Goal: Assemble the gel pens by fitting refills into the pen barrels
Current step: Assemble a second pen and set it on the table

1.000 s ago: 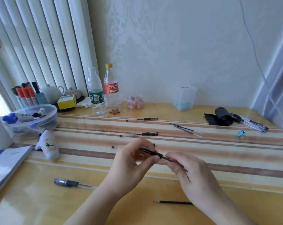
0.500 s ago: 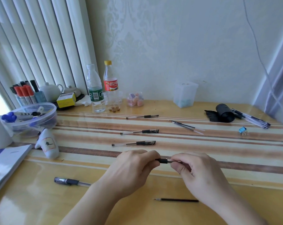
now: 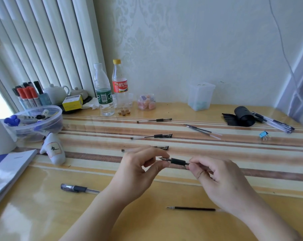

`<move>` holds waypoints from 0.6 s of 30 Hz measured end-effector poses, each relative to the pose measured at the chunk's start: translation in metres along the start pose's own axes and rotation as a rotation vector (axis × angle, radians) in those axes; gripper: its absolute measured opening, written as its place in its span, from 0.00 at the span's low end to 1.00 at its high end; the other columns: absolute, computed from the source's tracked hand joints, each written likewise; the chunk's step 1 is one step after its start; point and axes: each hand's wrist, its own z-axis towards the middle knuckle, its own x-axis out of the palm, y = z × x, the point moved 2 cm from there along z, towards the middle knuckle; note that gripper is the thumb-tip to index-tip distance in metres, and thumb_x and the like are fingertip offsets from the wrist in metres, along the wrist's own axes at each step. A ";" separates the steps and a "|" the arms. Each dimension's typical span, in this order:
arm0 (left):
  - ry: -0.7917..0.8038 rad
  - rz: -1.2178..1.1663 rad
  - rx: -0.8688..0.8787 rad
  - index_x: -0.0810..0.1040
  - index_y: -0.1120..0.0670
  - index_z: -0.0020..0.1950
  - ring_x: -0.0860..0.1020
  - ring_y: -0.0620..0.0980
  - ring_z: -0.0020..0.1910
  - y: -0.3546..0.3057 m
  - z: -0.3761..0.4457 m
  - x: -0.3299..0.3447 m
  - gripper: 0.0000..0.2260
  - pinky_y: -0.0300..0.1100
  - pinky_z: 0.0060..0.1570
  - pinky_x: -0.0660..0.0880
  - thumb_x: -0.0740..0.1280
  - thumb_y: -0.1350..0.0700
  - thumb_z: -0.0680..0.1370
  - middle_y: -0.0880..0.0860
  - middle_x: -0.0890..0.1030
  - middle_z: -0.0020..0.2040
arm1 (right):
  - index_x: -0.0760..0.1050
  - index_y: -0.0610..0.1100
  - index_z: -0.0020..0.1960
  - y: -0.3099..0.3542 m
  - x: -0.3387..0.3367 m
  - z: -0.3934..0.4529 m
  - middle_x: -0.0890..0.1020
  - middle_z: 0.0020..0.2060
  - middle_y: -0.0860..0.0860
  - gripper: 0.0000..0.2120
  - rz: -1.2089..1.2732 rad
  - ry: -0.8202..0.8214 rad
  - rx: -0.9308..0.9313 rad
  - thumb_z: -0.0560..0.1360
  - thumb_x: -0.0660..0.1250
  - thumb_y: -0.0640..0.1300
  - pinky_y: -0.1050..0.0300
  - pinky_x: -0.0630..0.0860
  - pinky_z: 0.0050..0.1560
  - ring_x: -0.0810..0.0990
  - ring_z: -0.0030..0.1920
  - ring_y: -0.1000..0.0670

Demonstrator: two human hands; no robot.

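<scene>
A gel pen [image 3: 177, 161] with a black grip is held level above the table between both hands. My left hand [image 3: 138, 169] pinches its tip end with thumb and forefinger. My right hand [image 3: 218, 180] grips the barrel end, which the fingers hide. A loose black refill [image 3: 192, 208] lies on the table below my right hand. Three clear pens lie in a column beyond the hands: one far [image 3: 154, 120], one in the middle [image 3: 151, 136], and the nearest [image 3: 162, 147] partly behind my left hand. More refills [image 3: 202, 130] lie to the right.
A capped pen [image 3: 78, 188] lies front left beside a notebook [image 3: 6, 173]. A bowl of markers [image 3: 35, 120], a small white figure [image 3: 54, 150], two bottles [image 3: 103, 91], a plastic box [image 3: 200, 96], a black roll [image 3: 242, 117], a pen bundle [image 3: 275, 123] and a blue clip [image 3: 263, 134] surround the work area.
The pen has turned from a slant to level and the hands have drawn slightly apart, so the black grip now shows between them. The third clear pen has come into view.
</scene>
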 end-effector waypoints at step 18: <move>0.051 0.062 0.017 0.77 0.55 0.43 0.71 0.46 0.37 0.005 -0.001 0.005 0.09 0.36 0.37 0.68 0.61 0.55 0.80 0.46 0.73 0.37 | 0.81 0.56 0.49 0.002 0.003 -0.001 0.78 0.34 0.66 0.22 -0.006 -0.071 -0.069 0.75 0.54 0.68 0.66 0.72 0.33 0.79 0.35 0.60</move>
